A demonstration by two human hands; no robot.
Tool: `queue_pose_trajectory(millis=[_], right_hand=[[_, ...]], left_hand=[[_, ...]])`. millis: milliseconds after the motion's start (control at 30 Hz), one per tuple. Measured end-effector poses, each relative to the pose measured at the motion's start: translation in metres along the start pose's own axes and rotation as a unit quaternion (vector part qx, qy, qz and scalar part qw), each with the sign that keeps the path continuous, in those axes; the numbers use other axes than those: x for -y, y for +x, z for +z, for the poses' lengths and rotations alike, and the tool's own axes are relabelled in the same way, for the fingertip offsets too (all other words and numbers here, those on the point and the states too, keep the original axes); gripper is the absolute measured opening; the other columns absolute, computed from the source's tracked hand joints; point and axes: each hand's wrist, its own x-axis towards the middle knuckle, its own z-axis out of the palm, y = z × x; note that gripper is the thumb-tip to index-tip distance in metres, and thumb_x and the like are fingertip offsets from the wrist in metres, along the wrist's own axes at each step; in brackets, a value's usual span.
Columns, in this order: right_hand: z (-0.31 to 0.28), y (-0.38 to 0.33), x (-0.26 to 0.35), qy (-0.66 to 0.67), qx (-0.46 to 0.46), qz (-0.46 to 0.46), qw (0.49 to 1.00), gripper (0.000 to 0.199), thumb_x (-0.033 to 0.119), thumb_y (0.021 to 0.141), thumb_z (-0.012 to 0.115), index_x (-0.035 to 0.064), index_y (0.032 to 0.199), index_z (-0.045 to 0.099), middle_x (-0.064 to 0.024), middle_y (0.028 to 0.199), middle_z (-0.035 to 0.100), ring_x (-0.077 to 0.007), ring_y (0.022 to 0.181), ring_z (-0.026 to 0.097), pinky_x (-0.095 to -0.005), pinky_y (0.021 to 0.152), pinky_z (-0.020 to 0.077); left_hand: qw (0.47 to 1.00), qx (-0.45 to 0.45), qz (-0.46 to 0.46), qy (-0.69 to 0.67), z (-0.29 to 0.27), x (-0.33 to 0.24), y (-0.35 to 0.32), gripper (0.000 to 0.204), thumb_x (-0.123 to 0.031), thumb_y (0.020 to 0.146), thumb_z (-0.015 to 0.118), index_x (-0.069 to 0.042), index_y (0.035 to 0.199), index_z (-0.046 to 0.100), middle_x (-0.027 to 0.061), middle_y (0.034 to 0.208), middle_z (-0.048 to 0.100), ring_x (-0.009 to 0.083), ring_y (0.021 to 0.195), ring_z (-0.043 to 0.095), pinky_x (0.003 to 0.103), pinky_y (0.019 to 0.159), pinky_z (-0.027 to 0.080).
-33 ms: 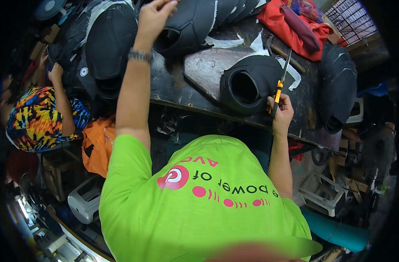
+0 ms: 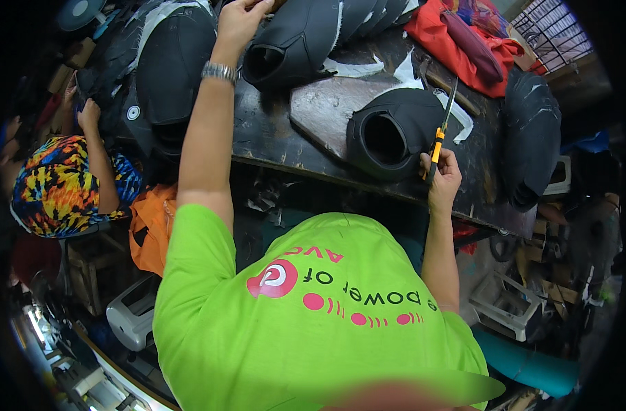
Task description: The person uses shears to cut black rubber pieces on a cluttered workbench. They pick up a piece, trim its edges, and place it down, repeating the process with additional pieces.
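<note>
1. A dark, worn workbench (image 2: pixel 278 137) is seen across the upper half of the view, with black shoe uppers spread over it and a red cloth bundle (image 2: pixel 463 34) at one o'clock.
2. A pale cutting board (image 2: pixel 326 109) lies on the bench near the middle; a black upper with a round opening (image 2: pixel 388 133) rests against its three-o'clock edge.
3. A second black upper (image 2: pixel 292 41) lies at twelve o'clock. It is judged light, soft and floppy, so it is best taken by its stiffer rim or edge rather than by the loose middle.
4. The left hand (image 2: pixel 241 20) is stretched to twelve o'clock, its fingers curled down just beside that upper; whether anything is pinched cannot be told.
5. The right hand (image 2: pixel 442 179) is closed in a fist around an orange-handled knife (image 2: pixel 439 133) at the bench's near edge, at three o'clock from the round-mouthed upper. The thin blade points toward one o'clock; it is judged stiff and sharp, to be held by the handle only.
6. Another person in a patterned shirt (image 2: pixel 66 185) sits at nine o'clock.
</note>
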Motion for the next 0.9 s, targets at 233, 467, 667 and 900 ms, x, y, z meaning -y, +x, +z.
queue_pose_trajectory(millis=[233, 467, 667, 900], right_hand=[[0.001, 0.000, -0.001, 0.001, -0.008, 0.003, 1.000, 0.021, 0.008, 0.087, 0.077, 0.0057, 0.098, 0.060, 0.0057, 0.077, 0.057, -0.0016, 0.064, 0.051, -0.0181, 0.058, 0.0419], [0.003, 0.000, 0.002, -0.002, 0.003, -0.001, 1.000, 0.019, 0.004, 0.088, 0.074, 0.0060, 0.098, 0.058, 0.0059, 0.078, 0.057, -0.0013, 0.066, 0.051, -0.0169, 0.059, 0.0401], [0.001, -0.001, 0.003, -0.010, 0.009, -0.001, 1.000, 0.019, 0.004, 0.088, 0.074, 0.0058, 0.099, 0.059, 0.0059, 0.079, 0.058, -0.0011, 0.068, 0.052, -0.0167, 0.060, 0.0409], [0.000, -0.001, -0.001, 0.005, 0.004, -0.005, 1.000, 0.020, 0.004, 0.087, 0.075, 0.0057, 0.098, 0.059, 0.0058, 0.080, 0.056, -0.0010, 0.067, 0.051, -0.0173, 0.059, 0.0400]], left_hand=[[0.942, 0.209, -0.013, 0.263, 0.019, 0.141, 0.067, 0.032, -0.015, 0.089, 0.070, -0.007, 0.120, 0.070, 0.0084, 0.096, 0.075, 0.0158, 0.085, 0.068, 0.031, 0.080, 0.053], [0.939, 0.277, -0.031, 0.200, 0.035, 0.163, 0.071, 0.048, -0.023, 0.091, 0.065, -0.010, 0.136, 0.056, 0.0149, 0.142, 0.055, 0.0304, 0.127, 0.055, 0.036, 0.104, 0.044], [0.877, 0.272, -0.023, 0.394, 0.032, 0.136, 0.066, 0.033, -0.031, 0.091, 0.062, -0.019, 0.121, 0.069, 0.0141, 0.117, 0.069, 0.0331, 0.110, 0.064, 0.040, 0.093, 0.050], [0.950, -0.049, -0.115, 0.285, 0.012, 0.081, 0.071, 0.029, -0.028, 0.086, 0.072, -0.009, 0.108, 0.076, 0.0113, 0.091, 0.075, 0.0172, 0.078, 0.072, 0.031, 0.069, 0.055]])
